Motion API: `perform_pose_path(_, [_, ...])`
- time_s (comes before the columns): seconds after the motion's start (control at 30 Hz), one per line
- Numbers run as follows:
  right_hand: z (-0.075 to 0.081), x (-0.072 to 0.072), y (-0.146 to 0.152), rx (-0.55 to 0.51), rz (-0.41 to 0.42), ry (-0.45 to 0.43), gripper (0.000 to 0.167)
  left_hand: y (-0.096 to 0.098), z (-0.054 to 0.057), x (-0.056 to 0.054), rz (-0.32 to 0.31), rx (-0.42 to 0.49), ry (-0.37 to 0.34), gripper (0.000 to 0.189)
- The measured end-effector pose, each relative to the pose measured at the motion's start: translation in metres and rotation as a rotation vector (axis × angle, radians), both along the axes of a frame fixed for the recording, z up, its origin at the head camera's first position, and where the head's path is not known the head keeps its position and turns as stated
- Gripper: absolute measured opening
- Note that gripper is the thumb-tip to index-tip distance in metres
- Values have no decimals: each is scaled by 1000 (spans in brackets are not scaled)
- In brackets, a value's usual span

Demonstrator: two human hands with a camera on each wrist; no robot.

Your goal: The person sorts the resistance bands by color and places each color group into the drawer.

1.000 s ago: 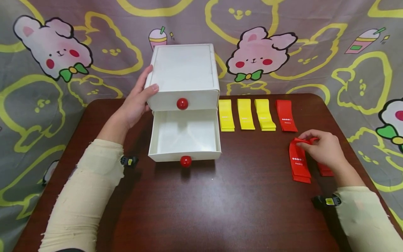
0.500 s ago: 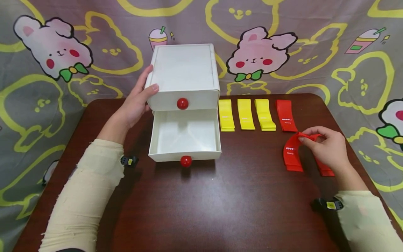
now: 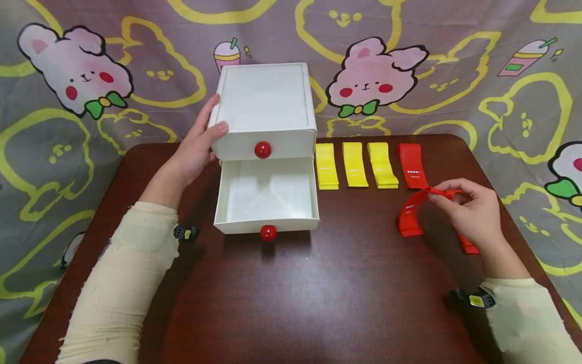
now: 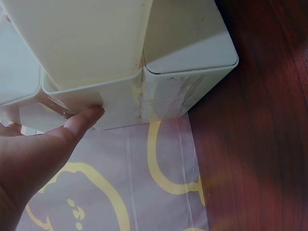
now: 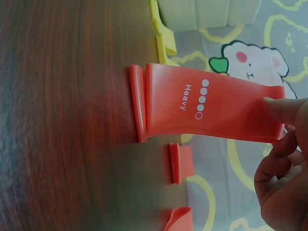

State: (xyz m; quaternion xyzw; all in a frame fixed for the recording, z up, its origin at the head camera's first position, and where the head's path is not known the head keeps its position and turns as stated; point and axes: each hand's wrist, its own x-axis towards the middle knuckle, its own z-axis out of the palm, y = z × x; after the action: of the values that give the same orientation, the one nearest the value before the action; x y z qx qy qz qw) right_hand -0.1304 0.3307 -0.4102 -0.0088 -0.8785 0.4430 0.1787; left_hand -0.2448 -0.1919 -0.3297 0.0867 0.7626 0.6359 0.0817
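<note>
My right hand point(image 3: 475, 215) pinches one end of a red resistance band point(image 3: 411, 215) between thumb and fingers. In the right wrist view the strap point(image 5: 211, 103) hangs doubled from the fingertips and shows "Heavy" with dots. Its lower end is close over the table. My left hand point(image 3: 188, 151) rests against the left side of a white two-drawer unit point(image 3: 268, 98), thumb near the top front corner. The lower drawer point(image 3: 227, 227) is pulled out, with nothing in it; the upper drawer point(image 3: 236, 146) is closed. Red ball knobs mark both fronts.
Three folded yellow bands point(image 3: 355, 164) lie in a row right of the unit. Beside them lies a folded red band point(image 3: 411, 164). Another red band point(image 3: 468, 245) is partly hidden behind my right hand. A patterned cloth point(image 3: 447, 91) hangs behind the dark wooden table point(image 3: 282, 303).
My right hand has raised the pinched end of the red band slightly and carried it away from me; the band's lower end has swung left. The left hand and drawer unit have stayed put.
</note>
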Motion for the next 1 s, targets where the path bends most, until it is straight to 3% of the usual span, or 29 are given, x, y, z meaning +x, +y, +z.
perform_pose_path(0.2, [19, 8, -20, -51, 35, 51, 13, 0, -1, 0, -4, 6, 7, 66])
perform_pose_path(0.63, [36, 10, -41, -84, 60, 134, 14, -1, -1, -1, -3, 12, 6, 65])
perform_pose_path(1.0, [23, -7, -40, -178, 63, 153, 18, -1, -1, -1, -8, 14, 10, 65])
